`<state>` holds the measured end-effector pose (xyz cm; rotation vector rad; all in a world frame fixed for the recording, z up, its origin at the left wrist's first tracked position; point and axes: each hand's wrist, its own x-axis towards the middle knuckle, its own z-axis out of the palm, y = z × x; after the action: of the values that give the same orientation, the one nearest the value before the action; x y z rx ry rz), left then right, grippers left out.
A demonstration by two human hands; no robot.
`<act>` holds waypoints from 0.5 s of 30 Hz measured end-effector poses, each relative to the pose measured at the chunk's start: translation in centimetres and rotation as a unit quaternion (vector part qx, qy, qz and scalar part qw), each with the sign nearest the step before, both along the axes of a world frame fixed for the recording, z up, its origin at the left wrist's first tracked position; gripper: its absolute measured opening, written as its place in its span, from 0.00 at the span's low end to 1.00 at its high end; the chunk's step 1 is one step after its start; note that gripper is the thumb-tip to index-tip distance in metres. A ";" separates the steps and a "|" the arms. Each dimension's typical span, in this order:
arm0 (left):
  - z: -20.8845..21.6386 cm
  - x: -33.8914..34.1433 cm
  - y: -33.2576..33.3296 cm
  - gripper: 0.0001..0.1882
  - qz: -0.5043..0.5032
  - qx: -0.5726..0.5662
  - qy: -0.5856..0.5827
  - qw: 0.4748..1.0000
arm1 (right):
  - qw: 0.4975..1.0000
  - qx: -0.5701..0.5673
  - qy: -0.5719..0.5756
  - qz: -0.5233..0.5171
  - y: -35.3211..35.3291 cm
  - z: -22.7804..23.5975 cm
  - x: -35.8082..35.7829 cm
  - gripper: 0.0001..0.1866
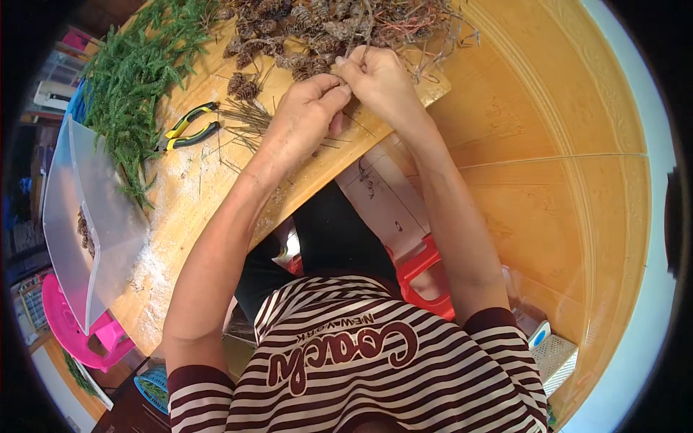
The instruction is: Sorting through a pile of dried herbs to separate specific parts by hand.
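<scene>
My left hand (307, 108) and my right hand (382, 81) meet above the table's front edge, both closed with fingertips pinched together. A small, thin brownish thing seems to be between them, but my fingers mostly hide it. Just beyond my hands lies a heap of brown pine cones (317, 29) on dry twigs. Beside my left hand, thin dark wire-like pieces (245, 123) are spread over the wooden table (191, 209). One small cluster of cones (242, 86) sits apart, left of my hands. Pliers with black and yellow handles (191, 126) rest open further left.
Green needle branches (141, 79) cover the table's far left. A translucent plastic bin (115, 238) stands at the left edge, with a pink plastic chair (72, 317) behind it. A red plastic stool (422, 278) is below the table. Reddish twigs (415, 29) stick out at the far right.
</scene>
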<state>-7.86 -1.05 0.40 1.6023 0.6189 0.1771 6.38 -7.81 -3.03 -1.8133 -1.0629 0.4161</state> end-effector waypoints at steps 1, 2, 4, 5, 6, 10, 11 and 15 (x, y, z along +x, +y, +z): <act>-0.2 0.1 -0.1 0.14 0.010 -0.028 -0.004 1.000 | 1.000 0.011 0.003 0.009 0.2 -0.3 0.1 0.15; -0.3 0.2 -0.1 0.14 0.021 -0.056 -0.007 0.998 | 1.000 0.022 0.006 0.018 0.3 -0.5 0.2 0.15; -0.4 0.6 -0.2 0.14 0.026 -0.079 -0.024 0.996 | 0.997 0.045 0.056 0.035 0.2 -1.0 0.3 0.15; -0.5 0.9 -0.2 0.14 0.028 -0.102 -0.040 0.994 | 0.991 0.066 0.107 0.050 0.2 -1.2 0.4 0.16; -0.5 1.0 -0.2 0.14 0.031 -0.127 -0.056 0.990 | 0.981 0.085 0.159 0.065 0.2 -1.0 0.2 0.16; -0.4 1.0 -0.3 0.16 -0.007 -0.147 -0.016 0.989 | 0.969 0.033 0.243 0.038 -0.9 1.4 -1.2 0.16; -0.4 1.1 -0.4 0.16 -0.007 -0.147 -0.017 0.989 | 0.969 0.033 0.243 0.038 -0.9 1.3 -1.1 0.16; -0.4 1.3 -0.8 0.20 -0.029 -0.212 -0.022 0.977 | 0.967 0.110 0.229 0.011 -0.8 -0.2 -0.8 0.18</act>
<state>-6.58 -1.86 0.02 1.1989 0.5333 0.0322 5.60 -8.66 -3.22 -1.4162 -0.7705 0.6660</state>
